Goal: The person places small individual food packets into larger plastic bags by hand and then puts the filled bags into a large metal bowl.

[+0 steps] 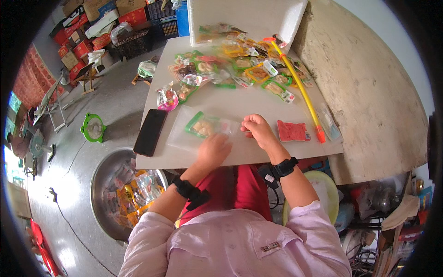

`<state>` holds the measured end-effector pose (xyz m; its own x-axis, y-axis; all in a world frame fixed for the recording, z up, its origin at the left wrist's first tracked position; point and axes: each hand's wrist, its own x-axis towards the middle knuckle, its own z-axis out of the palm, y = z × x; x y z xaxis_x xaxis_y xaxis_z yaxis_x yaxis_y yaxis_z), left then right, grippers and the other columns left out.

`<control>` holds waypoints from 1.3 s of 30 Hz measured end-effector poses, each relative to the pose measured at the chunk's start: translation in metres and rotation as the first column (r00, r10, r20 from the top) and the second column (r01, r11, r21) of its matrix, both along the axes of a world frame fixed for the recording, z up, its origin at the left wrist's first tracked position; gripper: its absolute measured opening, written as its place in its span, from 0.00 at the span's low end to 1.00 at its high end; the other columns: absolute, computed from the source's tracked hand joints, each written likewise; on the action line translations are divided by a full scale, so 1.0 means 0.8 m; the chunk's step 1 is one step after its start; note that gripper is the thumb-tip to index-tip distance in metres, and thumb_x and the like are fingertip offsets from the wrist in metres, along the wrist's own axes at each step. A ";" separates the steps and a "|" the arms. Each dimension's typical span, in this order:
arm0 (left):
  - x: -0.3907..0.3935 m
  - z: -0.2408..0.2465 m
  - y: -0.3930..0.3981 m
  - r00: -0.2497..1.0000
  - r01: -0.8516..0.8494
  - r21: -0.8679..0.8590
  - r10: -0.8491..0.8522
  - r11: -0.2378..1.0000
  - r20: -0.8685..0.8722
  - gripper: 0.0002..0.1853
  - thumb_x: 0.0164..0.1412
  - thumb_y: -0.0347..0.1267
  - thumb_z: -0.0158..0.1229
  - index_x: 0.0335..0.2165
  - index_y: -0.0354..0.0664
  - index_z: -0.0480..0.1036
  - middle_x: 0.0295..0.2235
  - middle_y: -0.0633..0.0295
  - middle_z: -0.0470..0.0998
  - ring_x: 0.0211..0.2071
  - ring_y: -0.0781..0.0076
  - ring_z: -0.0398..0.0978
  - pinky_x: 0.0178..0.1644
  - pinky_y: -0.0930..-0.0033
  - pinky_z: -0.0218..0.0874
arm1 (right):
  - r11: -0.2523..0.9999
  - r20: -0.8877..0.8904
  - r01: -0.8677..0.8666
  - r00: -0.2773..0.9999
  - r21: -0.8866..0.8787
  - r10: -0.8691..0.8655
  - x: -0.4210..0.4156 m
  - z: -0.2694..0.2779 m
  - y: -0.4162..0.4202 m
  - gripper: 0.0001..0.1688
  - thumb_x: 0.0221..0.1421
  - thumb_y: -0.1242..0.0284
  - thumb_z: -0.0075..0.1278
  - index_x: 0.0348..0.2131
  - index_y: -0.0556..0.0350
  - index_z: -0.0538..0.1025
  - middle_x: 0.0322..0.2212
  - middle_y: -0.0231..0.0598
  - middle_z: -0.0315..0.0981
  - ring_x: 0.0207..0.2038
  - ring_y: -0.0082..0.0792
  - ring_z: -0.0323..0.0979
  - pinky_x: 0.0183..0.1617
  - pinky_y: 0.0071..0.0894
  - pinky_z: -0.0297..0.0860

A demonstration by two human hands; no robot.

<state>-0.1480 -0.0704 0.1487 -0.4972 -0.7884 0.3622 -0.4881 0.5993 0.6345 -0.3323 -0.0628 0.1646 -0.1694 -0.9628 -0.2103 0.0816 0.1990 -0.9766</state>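
Observation:
A green-edged packet of pale, round food pieces (203,127) lies before me on a sheet or bag of clear plastic (177,133). My left hand (214,148), blurred, is at the near edge of this packet; its fingertips are hidden, so a grip cannot be made out. Over the table just right of the plastic, my right hand (258,131) has curled fingers and a bent thumb. Whether it pinches anything is unclear. A flat red packet (292,131) rests to the right of that hand. On the table's left side lies a black smartphone (150,133).
Several sealed food packets (256,72) are heaped along the table's far side, before a white foam box (245,17). A yellow tube with orange ends (300,83) runs down the right side. Left of the table, a metal basin (100,200) holds more packets. A wall stands at right.

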 end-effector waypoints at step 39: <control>0.020 0.048 -0.154 0.974 -0.228 0.022 0.228 0.973 -0.011 0.13 0.47 0.34 0.39 0.31 0.40 0.63 0.26 0.50 0.71 0.30 0.49 0.68 0.32 0.55 0.57 | 0.894 -0.445 0.147 0.826 -0.422 -0.346 0.015 -0.061 0.013 0.09 0.44 0.75 0.43 0.30 0.59 0.67 0.25 0.39 0.67 0.28 0.32 0.65 0.32 0.26 0.62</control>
